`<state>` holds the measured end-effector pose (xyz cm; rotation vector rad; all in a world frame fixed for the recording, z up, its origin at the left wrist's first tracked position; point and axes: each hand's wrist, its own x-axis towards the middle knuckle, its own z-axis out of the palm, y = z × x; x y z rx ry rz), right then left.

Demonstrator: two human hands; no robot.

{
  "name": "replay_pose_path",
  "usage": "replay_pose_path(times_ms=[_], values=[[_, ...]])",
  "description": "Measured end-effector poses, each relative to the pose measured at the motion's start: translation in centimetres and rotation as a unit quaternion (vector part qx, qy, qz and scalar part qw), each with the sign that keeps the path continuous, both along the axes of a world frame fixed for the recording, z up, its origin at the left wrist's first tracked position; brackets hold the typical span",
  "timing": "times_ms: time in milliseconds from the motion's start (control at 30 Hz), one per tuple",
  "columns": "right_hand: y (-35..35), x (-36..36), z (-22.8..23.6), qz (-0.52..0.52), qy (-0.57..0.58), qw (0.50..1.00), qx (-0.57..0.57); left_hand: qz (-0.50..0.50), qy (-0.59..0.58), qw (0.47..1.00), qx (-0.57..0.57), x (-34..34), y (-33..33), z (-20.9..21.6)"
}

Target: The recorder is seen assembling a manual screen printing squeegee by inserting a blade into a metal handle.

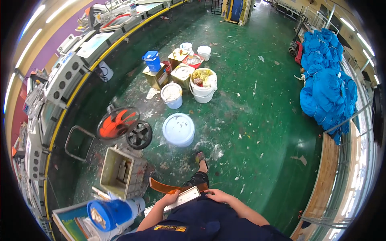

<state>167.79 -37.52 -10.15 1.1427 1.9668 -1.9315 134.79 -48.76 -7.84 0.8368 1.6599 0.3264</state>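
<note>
My left hand [170, 199] is closed around a long pale metal bar [189, 195] with screw heads along it, held slanted in front of my body. A flexible orange-brown strip [161, 186] lies along the bar's far side; its left end curves away free. At the strip's right end is my right hand [217, 195], its fingers bent against it; the exact grip is partly hidden. Bar and strip look like a squeegee holder and blade. Ahead of my foot stands a lidded pale blue bucket [179, 129].
A worn crate [138, 170] and a blue bucket [114, 215] stand at my left. Beyond are an orange-bladed fan [116, 123], a metal frame [66, 146], and several paint buckets and tins [183, 72]. Machines line the left; blue cloth bundles [327, 88] are piled right.
</note>
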Motion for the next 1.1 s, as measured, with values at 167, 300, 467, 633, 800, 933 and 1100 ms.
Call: replay_pose_path(times_ms=[167, 300, 467, 633, 800, 933, 1100], values=[[17.3, 0.3, -3.8, -0.358, -0.164, 0.913, -0.109, 0.06, 0.012, 0.998, -0.015, -10.7, 19.4, -10.7], [30.4, 4.8, -7.1, -0.353, -0.24, 0.904, -0.002, 0.117, 0.031, 0.993, -0.001, -14.9, 32.5, -7.2], [52.5, -5.1, -4.4, -0.322, -0.289, 0.901, 0.002, 0.21, 0.04, 0.977, -0.025, -19.7, 37.1, -2.8], [75.3, -29.0, -8.8, -0.103, -0.151, 0.953, 0.24, 0.405, 0.022, 0.899, -0.168, -20.9, 35.7, -4.3], [94.0, -60.7, -10.0, 0.061, 0.009, 0.961, 0.268, 0.608, 0.075, 0.756, -0.23, -17.5, 45.6, 0.3], [103.5, -79.4, -11.9, 0.298, -0.02, 0.875, 0.381, 0.711, 0.03, 0.656, -0.253, -20.4, 55.4, 3.8], [111.0, -98.5, -14.3, 0.336, 0.059, 0.785, 0.517, 0.81, -0.026, 0.521, -0.269, -21.8, 64.5, 6.5]])
